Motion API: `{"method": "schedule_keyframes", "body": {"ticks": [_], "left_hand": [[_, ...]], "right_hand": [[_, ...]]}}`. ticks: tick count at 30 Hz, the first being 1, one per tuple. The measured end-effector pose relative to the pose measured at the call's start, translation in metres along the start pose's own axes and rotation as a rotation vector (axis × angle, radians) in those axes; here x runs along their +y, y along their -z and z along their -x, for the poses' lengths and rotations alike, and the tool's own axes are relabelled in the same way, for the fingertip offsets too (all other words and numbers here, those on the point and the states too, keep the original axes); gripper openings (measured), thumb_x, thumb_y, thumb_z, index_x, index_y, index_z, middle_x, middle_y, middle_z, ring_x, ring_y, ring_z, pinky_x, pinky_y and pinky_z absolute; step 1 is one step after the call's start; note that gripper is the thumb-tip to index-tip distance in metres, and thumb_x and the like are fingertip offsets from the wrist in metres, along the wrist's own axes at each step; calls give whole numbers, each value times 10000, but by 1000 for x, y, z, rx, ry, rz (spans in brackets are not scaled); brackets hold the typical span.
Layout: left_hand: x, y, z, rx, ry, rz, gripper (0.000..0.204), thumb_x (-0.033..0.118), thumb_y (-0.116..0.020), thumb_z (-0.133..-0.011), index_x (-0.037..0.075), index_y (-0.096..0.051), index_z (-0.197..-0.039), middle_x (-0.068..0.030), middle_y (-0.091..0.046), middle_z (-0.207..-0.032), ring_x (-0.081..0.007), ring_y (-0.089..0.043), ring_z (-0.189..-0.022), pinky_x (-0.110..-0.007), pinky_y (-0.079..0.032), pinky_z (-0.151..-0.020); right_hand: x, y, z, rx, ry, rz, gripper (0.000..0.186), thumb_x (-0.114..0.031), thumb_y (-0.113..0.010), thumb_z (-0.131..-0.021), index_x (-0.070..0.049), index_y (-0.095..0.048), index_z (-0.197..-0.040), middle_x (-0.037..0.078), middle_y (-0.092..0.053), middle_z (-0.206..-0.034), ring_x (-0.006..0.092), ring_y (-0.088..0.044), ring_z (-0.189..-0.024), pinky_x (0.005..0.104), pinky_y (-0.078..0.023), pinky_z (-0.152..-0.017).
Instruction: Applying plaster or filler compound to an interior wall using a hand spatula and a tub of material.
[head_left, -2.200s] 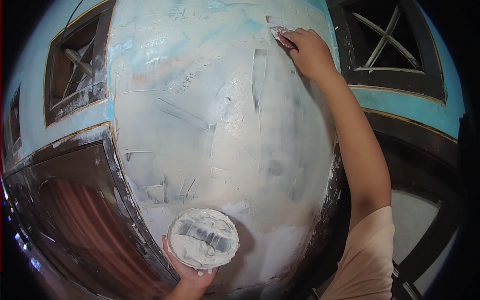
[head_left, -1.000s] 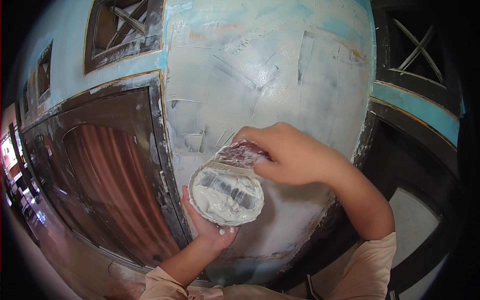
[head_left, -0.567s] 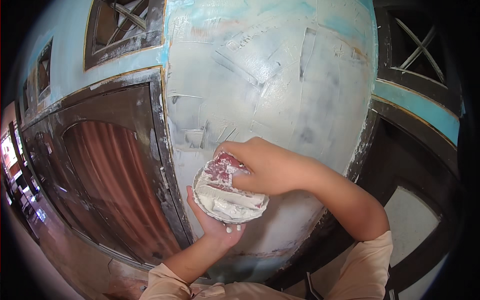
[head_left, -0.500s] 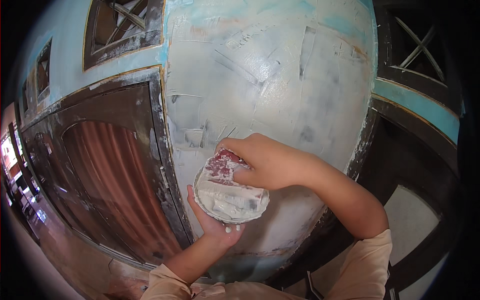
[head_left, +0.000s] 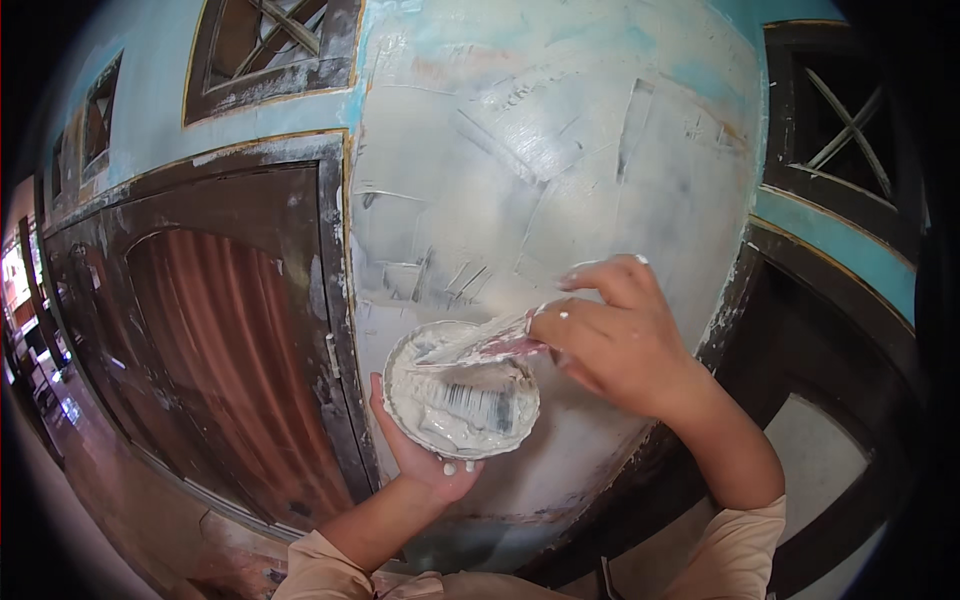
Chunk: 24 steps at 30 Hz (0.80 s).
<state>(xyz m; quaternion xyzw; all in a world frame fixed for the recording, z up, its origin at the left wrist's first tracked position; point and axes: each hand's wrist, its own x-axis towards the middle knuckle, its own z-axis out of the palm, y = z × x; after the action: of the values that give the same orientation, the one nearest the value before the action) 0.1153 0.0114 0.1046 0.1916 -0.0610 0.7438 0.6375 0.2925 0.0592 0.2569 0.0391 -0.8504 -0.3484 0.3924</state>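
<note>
My left hand [head_left: 430, 463] holds a round bowl [head_left: 392, 418] from below, its fingers mostly hidden behind it. Wet whitish wall putty [head_left: 430, 425] coats the inside of the bowl, with a scraped streak across the middle. My right hand [head_left: 622, 345] pinches a reddish putty scraper [head_left: 508, 346] smeared with putty. The scraper slants over the bowl's upper right side, its far end down at the putty. White specks of putty stick to both hands. Behind them stands a wall [head_left: 560, 220] with patchy whitish putty and ridged strokes.
To the left is a worn dark wooden door [head_left: 215, 185] with a reddish curtain [head_left: 225, 350]. Another dark door frame [head_left: 775, 330] stands at the right. Crossed-slat vents [head_left: 850, 130] sit above both doors, amid blue painted wall [head_left: 130, 130].
My right hand has lifted and swung to the right, tilting the scraper up from lying flat in the bowl. More scraped putty shows. The bowl has barely moved.
</note>
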Motion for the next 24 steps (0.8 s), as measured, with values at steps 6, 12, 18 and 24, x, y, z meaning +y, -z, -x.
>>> {"method": "schedule_keyframes", "body": {"ticks": [6,12,18,24], "left_hand": [[-7,-2,-8,43,36,-108,830,784,-407,-846,179,-501,-1407,-48,-554,-1372,-311,-547,-1219,-472,-448,-1019],[-15,6,-11,-31,116,-21,817,748,-426,-866,153,-480,-1424,-97,-519,-1418,-347,-524,-1254,-513,-429,-1053],[-24,17,-18,31,126,0,822,751,-431,-856,160,-478,-1427,-107,-509,-1427,-366,-519,-1251,-536,-428,-1044],[-28,29,-24,97,61,-83,826,750,-425,-858,159,-468,-1434,-112,-494,-1438,-373,-510,-1262,-549,-425,-1046]], "right_hand": [[32,27,8,-112,-362,-81,192,-50,-664,-783,-119,-617,-955,79,-653,-847,311,-636,-808,393,-483,-655],[116,62,14,138,-699,-67,246,-155,-633,-922,-29,-526,-1104,213,-617,-820,395,-610,-737,416,-481,-667],[192,132,-10,145,-603,300,292,-203,-642,-914,-31,-561,-1135,189,-681,-948,362,-664,-821,417,-528,-753],[225,153,-50,-115,-691,595,456,-207,-675,-847,17,-548,-1222,287,-640,-1118,430,-614,-1069,449,-495,-906]]}}
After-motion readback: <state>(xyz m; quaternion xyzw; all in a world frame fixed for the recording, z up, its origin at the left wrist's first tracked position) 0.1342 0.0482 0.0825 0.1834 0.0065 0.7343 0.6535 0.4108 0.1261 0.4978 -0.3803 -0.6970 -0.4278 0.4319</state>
